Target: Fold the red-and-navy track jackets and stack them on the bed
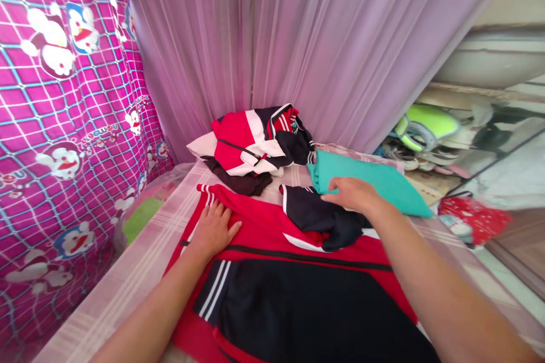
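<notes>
A red, navy and white track jacket (293, 283) lies spread on the bed in front of me. My left hand (214, 229) rests flat and open on its red upper left part, fingers stretched out. My right hand (351, 194) lies on the jacket's folded-over navy sleeve (317, 215), right at the edge of a folded teal cloth (378, 181); its fingers curl down onto the fabric, and whether they grip it is unclear. A second crumpled red, white and navy garment (251, 144) sits further back.
A pale checked bed sheet (140, 266) covers the bed. A pink cartoon-print cloth (59, 125) hangs at the left and a lilac curtain (298, 39) at the back. To the right, beyond the bed's edge, are shelves with shoes (426, 130) and a red bag (472, 218).
</notes>
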The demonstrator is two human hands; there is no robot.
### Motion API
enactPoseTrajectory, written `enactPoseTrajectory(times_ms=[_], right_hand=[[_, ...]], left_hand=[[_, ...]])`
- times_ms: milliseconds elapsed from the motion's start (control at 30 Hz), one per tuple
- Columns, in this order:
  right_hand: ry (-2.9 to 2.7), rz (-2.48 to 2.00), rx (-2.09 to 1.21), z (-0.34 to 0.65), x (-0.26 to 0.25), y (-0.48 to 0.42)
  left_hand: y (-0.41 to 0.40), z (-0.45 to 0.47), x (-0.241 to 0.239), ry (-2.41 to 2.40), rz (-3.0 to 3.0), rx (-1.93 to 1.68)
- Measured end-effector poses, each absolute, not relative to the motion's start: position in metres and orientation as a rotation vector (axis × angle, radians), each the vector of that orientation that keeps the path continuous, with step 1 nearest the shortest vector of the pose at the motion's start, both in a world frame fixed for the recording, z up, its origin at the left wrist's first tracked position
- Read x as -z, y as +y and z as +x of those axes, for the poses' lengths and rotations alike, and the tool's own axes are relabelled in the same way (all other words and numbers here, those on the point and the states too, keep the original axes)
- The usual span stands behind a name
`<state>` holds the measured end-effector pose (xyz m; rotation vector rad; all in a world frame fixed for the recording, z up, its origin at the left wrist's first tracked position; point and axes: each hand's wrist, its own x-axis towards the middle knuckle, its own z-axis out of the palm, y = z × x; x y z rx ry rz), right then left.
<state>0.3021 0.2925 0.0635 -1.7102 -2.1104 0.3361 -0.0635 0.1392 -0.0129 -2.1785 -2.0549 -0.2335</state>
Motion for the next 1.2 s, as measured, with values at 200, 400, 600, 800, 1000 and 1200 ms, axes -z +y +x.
enactPoseTrajectory(times_ms=[200, 400, 600, 800, 1000, 1200], right_hand=[[-2.629, -1.540, -0.228, 0.219, -0.046, 0.275], [-2.737, -1.563, -0.396, 0.248, -0.101, 0.296], [-1.773, -2.011, 0.214, 0.311, -0.200, 0.346], [-2.177, -1.540, 0.387, 0.289, -0.145, 0.300], [-2.620, -1.451, 0.301, 0.247, -0.066, 0.282], [-2.832, -1.578, 0.318, 0.248, -0.045, 0.308]], left_hand=[[0.139, -0.065, 0.017, -2.053, -2.181, 0.284], [0.138, -0.068, 0.017, -2.055, -2.224, 0.377], [0.138, -0.071, 0.011, -2.076, -2.242, 0.520], [0.138, -0.076, 0.016, -2.060, -2.192, 0.674], [0.140, -0.075, 0.021, -2.084, -2.182, 0.490], [0.138, -0.070, 0.017, -2.160, -2.160, 0.312]])
